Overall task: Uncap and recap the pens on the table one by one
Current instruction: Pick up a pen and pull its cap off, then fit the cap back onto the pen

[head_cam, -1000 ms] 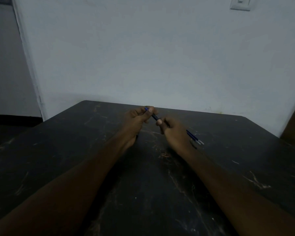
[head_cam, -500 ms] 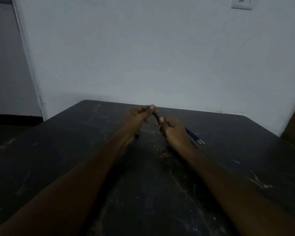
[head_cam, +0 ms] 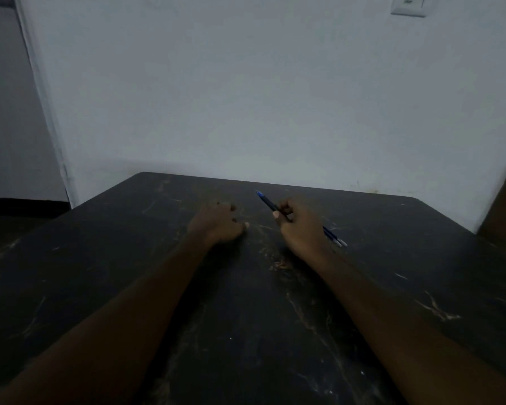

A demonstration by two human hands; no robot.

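- Gripping a dark pen (head_cam: 270, 204) in a closed fist, the right hand (head_cam: 300, 229) holds it tilted, its blue tip pointing up and away toward the wall (head_cam: 275, 97).
- No box, cup or other holder shows on the table (head_cam: 100, 258), and nothing lies inside anything.
- More pens (head_cam: 335, 238) lie flat on the table just beyond the right hand, partly hidden behind it; their pale ends poke out to its right, and how many there are cannot be told.
- The left hand (head_cam: 216, 223) rests knuckles-up on the table, fingers curled loosely under, holding nothing that can be seen; whether a cap sits inside it cannot be told.
- The two hands sit apart, a strip of bare table between them, with the held pen's tip rising over that gap nearer the right hand.
- The table is black and heavily scratched, with pale scuffs across its top, and its far edge meets the wall.
- The wall is plain and light, carrying a white switch (head_cam: 409, 5) high above the table's far right corner.
- Dim light leaves the whole room murky.
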